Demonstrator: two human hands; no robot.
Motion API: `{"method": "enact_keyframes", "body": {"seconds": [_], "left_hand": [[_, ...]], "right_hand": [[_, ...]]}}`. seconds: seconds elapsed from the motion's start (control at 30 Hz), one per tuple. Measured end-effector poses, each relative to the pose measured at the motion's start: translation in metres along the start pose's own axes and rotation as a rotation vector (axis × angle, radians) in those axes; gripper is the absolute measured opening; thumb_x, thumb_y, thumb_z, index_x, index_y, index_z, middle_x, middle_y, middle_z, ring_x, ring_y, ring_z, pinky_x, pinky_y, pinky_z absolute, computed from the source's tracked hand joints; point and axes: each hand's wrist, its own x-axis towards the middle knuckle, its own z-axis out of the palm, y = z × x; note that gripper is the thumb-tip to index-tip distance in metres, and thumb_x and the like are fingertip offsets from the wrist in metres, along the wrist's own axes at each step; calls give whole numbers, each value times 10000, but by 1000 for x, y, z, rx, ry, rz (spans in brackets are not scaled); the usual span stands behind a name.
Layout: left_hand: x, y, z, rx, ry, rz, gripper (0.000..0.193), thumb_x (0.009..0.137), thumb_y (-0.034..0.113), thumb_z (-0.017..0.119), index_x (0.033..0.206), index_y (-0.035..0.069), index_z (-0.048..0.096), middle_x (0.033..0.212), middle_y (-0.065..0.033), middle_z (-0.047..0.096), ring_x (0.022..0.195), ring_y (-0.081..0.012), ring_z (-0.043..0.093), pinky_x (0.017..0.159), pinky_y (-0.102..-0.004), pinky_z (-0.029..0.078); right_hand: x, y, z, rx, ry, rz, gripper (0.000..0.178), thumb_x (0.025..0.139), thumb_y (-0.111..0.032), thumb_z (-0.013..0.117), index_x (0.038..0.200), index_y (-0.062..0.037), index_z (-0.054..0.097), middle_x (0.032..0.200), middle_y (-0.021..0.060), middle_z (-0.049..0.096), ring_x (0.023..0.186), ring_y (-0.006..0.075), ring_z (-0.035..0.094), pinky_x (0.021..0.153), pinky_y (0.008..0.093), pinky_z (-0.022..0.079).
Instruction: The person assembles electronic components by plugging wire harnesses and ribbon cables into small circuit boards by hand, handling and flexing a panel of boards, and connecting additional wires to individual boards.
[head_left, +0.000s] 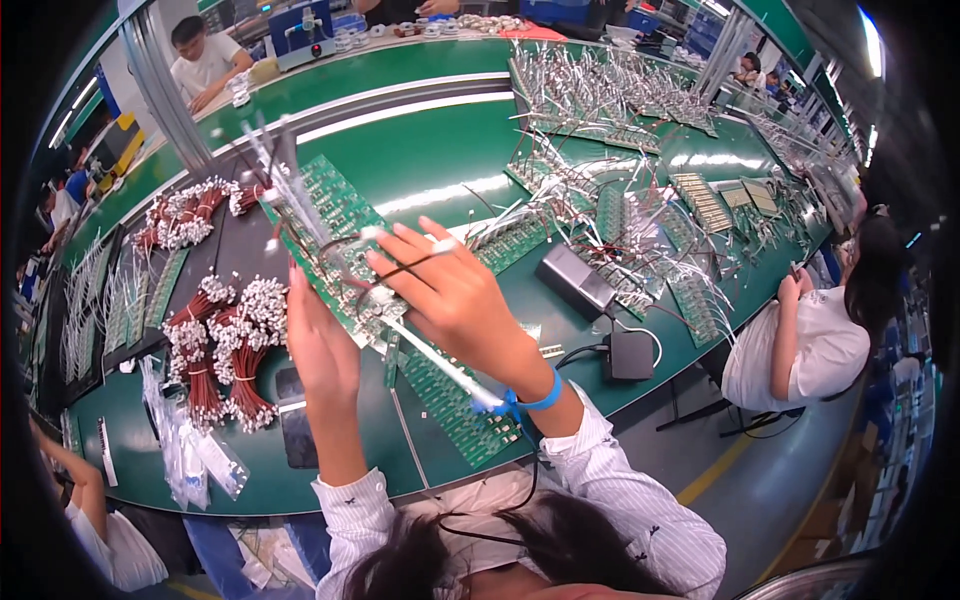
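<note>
Factory benches fill the room, and toward the left end of the green worktop (430, 150) red-brown wire bundles (248, 385) with white connectors lie in clumps, clear plastic bags (200, 460) near the front edge. The left hand (322, 350) is closed on one side of a circuit board (335, 190), tilted and raised above the worktop; a slack grip could let it drop onto those bundles. Over the board, the right hand (450, 290) has bent, slightly parted fingers; whether they pinch a wire I cannot tell. Hard pulling might strain the wire joints, and the blue wristband (543, 392) could snag on something below. Farther right, a black power adapter (575, 280) sits beside tangled wired boards, likely to catch if one were dragged out. More wired boards (610, 90) crowd the far edge; a co-worker (800, 340) sits by the front edge, toward the right end.
</note>
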Motion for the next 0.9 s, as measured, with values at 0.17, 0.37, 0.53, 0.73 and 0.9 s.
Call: {"method": "enact_keyframes", "body": {"seconds": [0.17,0.37,0.53,0.73,0.9], "left_hand": [[-2,5,-5,86,-290,59,509,931,317,345,1301,-26,274,1226,-168,437,1121,-267,451,925,-393,382],[18,17,-23,707,69,483,413,845,139,582,1182,3,386,1093,-109,466,965,-145,478,811,-246,395],[18,24,-25,671,-120,185,438,793,141,655,1144,-13,444,994,-64,543,865,-100,534,763,-232,435],[8,32,-24,793,-206,176,371,757,90,683,1066,-19,510,939,-58,606,834,-100,568,736,-224,455],[2,36,-16,794,-108,135,225,744,38,678,941,-31,592,855,-54,638,748,-84,581,678,-205,455]], "right_hand": [[-1,15,-2,288,248,132,284,684,39,585,963,-12,590,980,126,622,864,279,616,749,331,496],[-2,25,-32,780,320,614,212,888,-128,512,1011,40,555,816,5,586,715,44,484,614,189,394],[-6,41,-29,1077,289,690,290,893,-169,503,1100,33,500,977,59,597,845,100,561,753,244,454],[-4,39,-28,1049,126,688,292,786,-94,650,1019,33,530,896,71,617,741,110,594,610,229,501],[-2,34,-28,943,78,748,244,715,-11,688,922,40,570,797,78,631,646,125,609,585,225,503]]}}
